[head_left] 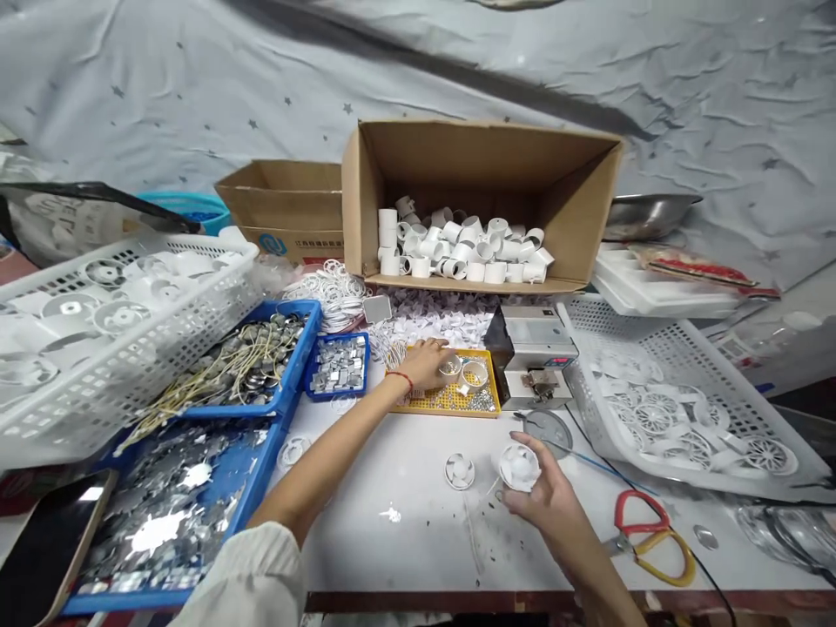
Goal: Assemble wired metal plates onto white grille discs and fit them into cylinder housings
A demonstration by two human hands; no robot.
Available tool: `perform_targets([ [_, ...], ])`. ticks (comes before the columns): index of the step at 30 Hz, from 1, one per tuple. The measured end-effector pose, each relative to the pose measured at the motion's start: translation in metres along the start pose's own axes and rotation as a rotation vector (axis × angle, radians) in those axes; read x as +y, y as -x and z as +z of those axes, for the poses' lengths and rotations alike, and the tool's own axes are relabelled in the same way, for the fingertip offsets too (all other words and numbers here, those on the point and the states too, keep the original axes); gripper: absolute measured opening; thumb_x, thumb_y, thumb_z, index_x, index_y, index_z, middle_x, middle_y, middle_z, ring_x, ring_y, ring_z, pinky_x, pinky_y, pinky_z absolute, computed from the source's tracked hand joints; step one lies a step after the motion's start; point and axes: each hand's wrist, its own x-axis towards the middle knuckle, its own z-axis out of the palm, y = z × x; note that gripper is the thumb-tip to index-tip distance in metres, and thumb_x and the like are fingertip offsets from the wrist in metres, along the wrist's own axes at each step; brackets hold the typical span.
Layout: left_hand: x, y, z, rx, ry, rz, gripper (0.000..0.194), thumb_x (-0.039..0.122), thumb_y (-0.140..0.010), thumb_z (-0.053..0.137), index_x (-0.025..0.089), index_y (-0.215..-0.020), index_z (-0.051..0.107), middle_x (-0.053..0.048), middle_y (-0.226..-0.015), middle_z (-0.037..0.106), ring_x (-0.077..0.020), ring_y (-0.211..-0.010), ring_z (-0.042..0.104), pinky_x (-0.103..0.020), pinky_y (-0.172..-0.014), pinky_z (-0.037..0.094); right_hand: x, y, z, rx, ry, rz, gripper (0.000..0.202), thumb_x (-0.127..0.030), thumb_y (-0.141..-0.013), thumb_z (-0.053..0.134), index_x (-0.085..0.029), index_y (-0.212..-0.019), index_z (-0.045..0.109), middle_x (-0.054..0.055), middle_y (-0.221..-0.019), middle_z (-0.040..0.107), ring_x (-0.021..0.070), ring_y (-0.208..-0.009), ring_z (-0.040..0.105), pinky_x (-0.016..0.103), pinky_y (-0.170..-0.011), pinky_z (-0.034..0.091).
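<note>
My left hand [428, 364] reaches over the yellow tray [493, 411], fingers stretched out and slightly bent. Its fingertips are beside a white ring part [450, 366]; whether they touch it I cannot tell. A second white ring [474, 374] lies in the tray among small metal pieces. My right hand [545, 492] grips a small white fan [519, 467] between thumb and fingers, holding it above the white table, bladed side showing. A thin pale wire hangs from it. To its left, another round white fan part [459, 471] lies on the table.
A cardboard box [483, 139] of white cylinders stands behind. A small machine [535, 348] sits right of the tray. White baskets [692, 348] of parts flank both sides. Blue trays [261, 488] with motors and metal plates lie left; pliers [643, 540] and cables lie right.
</note>
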Motion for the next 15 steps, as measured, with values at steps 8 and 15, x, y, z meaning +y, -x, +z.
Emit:
perform_targets([
  [8, 0.045, 0.11, 0.013, 0.385, 0.053, -0.054, 0.054, 0.025, -0.078, 0.067, 0.02, -0.124, 0.039, -0.012, -0.124, 0.06, -0.024, -0.111, 0.062, -0.039, -0.091, 0.052, -0.018, -0.031, 0.01, 0.134, -0.004, -0.238, 0.056, -0.041, -0.068, 0.077, -0.019, -0.116, 0.058, 0.009, -0.1, 0.069, 0.0224, -0.084, 0.067, 0.035, -0.074, 0.057],
  [15, 0.111, 0.158, 0.042, 0.622, 0.434, -0.326, 0.054, 0.028, -0.083, 0.067, 0.022, -0.129, 0.039, -0.011, -0.119, 0.058, -0.0247, -0.112, 0.06, -0.043, -0.097, 0.05, -0.035, -0.036, 0.094, 0.227, -0.138, -0.547, 0.056, -0.043, -0.072, 0.073, -0.019, -0.12, 0.054, 0.013, -0.117, 0.063, 0.0247, -0.098, 0.066, 0.039, -0.083, 0.055],
])
